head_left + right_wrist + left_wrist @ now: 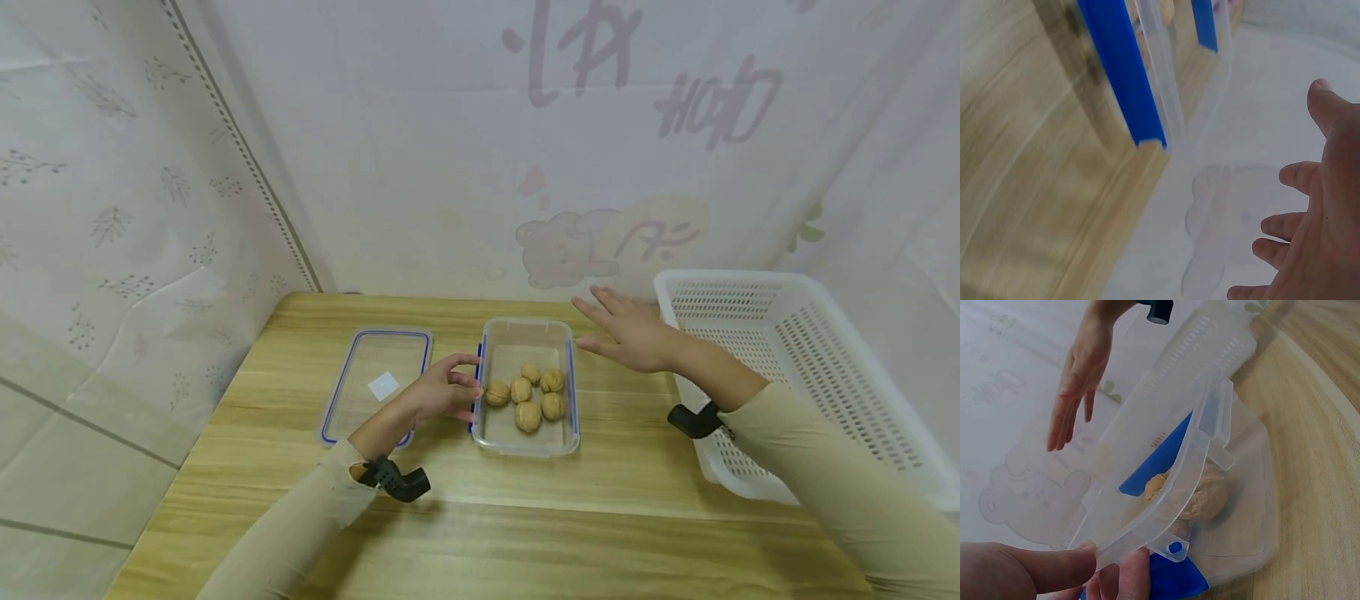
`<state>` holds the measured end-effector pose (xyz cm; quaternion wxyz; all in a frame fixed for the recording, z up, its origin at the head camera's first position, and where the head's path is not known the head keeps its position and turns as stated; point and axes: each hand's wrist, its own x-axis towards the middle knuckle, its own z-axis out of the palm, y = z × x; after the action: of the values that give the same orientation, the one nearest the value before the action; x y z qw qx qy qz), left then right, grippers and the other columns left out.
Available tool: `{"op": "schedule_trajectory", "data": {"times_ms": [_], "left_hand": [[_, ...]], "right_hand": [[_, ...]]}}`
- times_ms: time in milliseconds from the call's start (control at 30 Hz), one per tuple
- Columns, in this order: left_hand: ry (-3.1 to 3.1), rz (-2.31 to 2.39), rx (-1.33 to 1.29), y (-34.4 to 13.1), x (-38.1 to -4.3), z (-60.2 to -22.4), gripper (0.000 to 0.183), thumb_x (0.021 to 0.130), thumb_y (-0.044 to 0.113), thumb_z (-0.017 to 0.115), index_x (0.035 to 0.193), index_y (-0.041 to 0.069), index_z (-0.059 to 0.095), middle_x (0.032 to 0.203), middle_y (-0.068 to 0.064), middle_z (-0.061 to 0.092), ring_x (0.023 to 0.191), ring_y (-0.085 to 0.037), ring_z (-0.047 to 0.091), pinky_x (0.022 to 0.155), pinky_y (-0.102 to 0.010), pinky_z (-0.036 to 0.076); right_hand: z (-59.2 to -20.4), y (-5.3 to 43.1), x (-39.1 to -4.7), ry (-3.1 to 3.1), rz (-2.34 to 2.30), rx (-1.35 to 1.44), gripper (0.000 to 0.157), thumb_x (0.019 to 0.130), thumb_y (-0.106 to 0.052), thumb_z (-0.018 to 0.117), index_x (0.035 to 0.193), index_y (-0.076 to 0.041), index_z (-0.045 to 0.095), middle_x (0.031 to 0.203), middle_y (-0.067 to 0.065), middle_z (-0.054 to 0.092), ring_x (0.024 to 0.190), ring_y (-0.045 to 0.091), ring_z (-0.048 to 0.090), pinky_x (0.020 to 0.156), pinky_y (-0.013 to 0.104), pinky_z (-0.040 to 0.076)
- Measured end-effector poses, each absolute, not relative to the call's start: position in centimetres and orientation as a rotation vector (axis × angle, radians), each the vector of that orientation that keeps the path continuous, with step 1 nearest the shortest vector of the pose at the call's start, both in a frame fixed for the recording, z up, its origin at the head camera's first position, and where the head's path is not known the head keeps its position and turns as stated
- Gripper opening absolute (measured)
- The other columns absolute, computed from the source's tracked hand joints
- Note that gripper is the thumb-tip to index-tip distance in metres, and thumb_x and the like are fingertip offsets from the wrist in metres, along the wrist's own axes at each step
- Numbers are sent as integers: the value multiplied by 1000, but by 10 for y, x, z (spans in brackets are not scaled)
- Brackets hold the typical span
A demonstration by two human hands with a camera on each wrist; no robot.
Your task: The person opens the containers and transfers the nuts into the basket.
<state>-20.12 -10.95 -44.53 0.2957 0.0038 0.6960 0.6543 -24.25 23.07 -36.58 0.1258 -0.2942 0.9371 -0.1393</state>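
A clear plastic food container (pixel 525 450) with blue side latches stands on the table. Several walnuts (pixel 528 416) lie inside, mostly toward its near half. My left hand (pixel 442 390) is at the container's left wall; in the left wrist view its thumb (pixel 1063 565) and fingers pinch the rim near a blue latch (pixel 1175 578). Off the container's far right corner, my right hand (pixel 630 333) is held with fingers extended and spread, holding nothing. The right wrist view shows that hand's fingers (pixel 1285 225) apart from the container wall.
Left of the container lies its clear lid (pixel 345 392) with a blue seal and a white label (pixel 383 386). A large white perforated basket (pixel 817 292) stands at the right, beneath the right forearm. Behind the wooden table (pixel 480 533) hangs a printed curtain (pixel 420 167).
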Motion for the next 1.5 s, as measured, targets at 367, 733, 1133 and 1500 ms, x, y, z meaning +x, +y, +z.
{"op": "schedule_trajectory", "data": {"times_ms": [367, 733, 1133, 1500], "left_hand": [[1838, 1744, 19, -112, -202, -447, 60, 98, -5, 61, 152, 6, 36, 110, -12, 56, 94, -21, 62, 72, -35, 64], [1850, 1739, 28, -112, -202, -443, 59, 99, -3, 61, 152, 6, 36, 113, -14, 56, 95, -22, 62, 74, -38, 64], [1842, 1744, 22, -111, -200, -444, 59, 99, -2, 61, 152, 5, 35, 111, -12, 57, 93, -20, 63, 73, -37, 64], [1838, 1738, 31, -112, -201, -446, 59, 99, -2, 61, 152, 5, 35, 113, -13, 56, 94, -21, 62, 74, -38, 64]], "right_hand": [[-377, 186, -238, 2630, -448, -970, 75, 105, -51, 49, 163, -12, 21, 166, 25, 13, 152, 45, 14, 121, 64, 19], [-392, 150, -241, 2467, -559, -1068, 76, 105, -45, 53, 159, 1, 25, 163, 24, 25, 151, 41, 22, 123, 56, 22], [-402, 119, -249, 2350, -568, -1085, 60, 101, -30, 65, 146, 4, 47, 147, 21, 51, 134, 38, 50, 112, 51, 44], [-418, 108, -256, 2309, -577, -1024, 52, 96, -20, 72, 140, 3, 54, 140, 17, 58, 129, 34, 54, 110, 46, 46]]}}
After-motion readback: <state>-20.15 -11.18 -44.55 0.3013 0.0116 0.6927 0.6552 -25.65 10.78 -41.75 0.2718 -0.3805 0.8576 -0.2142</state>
